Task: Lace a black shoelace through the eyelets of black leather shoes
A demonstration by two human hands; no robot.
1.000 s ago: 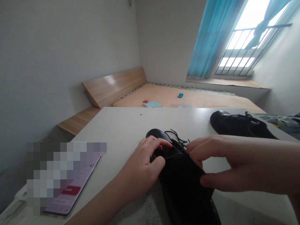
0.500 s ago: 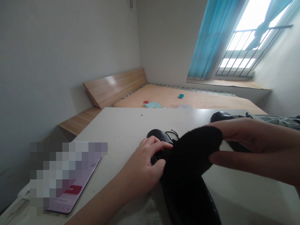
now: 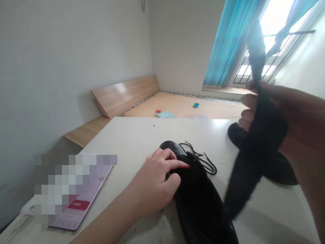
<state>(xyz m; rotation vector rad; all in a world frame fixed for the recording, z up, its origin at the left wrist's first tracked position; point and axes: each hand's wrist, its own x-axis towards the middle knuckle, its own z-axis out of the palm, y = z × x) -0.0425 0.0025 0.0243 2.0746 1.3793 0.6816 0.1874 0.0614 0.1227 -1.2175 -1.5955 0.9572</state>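
A black lace-up shoe (image 3: 208, 200) lies on the white table with its toe pointing away from me and its opening toward me. My left hand (image 3: 158, 179) is closed on the shoe's front part, with fingers at the edge of the opening. Its black laces (image 3: 209, 166) trail loose to the right. Above the table on the right, my right hand (image 3: 289, 118) pinches a black insole (image 3: 264, 135), which is upright, bent and smeared by motion. Behind that hand lies a second black shoe (image 3: 281, 169), partly covered.
A phone (image 3: 81, 203) with a lit screen rests at the table's left edge, partly blurred out. Beyond the white table (image 3: 132, 139) stands a bed with a wooden headboard (image 3: 127, 93) and several small items on the mattress. A blue curtain (image 3: 225, 44) hangs by the barred window.
My right hand has lifted the insole up and to the right, away from the shoe, uncovering the shoe's opening and laces. My left hand stays on the shoe.
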